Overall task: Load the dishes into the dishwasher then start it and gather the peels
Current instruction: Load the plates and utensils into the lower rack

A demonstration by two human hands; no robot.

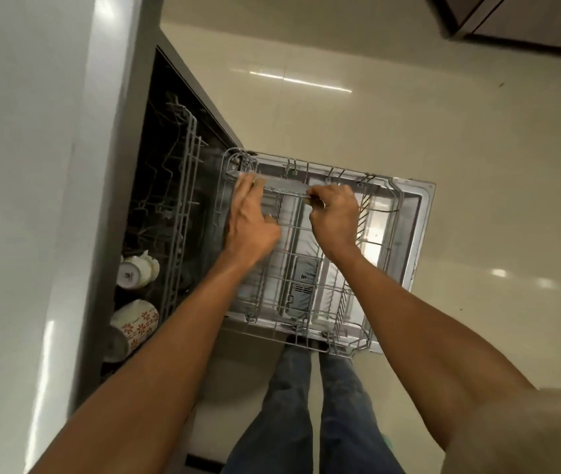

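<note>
Dishwasher (156, 159) is open on your left, door (419, 213) dropped flat over the floor, lower rack (292, 234) pulled out on it and empty. Two mugs (137, 268) sit on their sides in the upper rack (183, 186). Your left hand (250, 220) and right hand (335, 215) each pinch an end of a flat metal strip (285, 190) over the rack's far edge.

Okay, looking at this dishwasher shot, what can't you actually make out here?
Head view only:
- Item held between left hand and right hand: blurred, ends covered by fingers.
- Upper rack contents beyond two mugs: dark interior.
- Dishwasher controls: out of frame.
- Peels: not visible.
</note>
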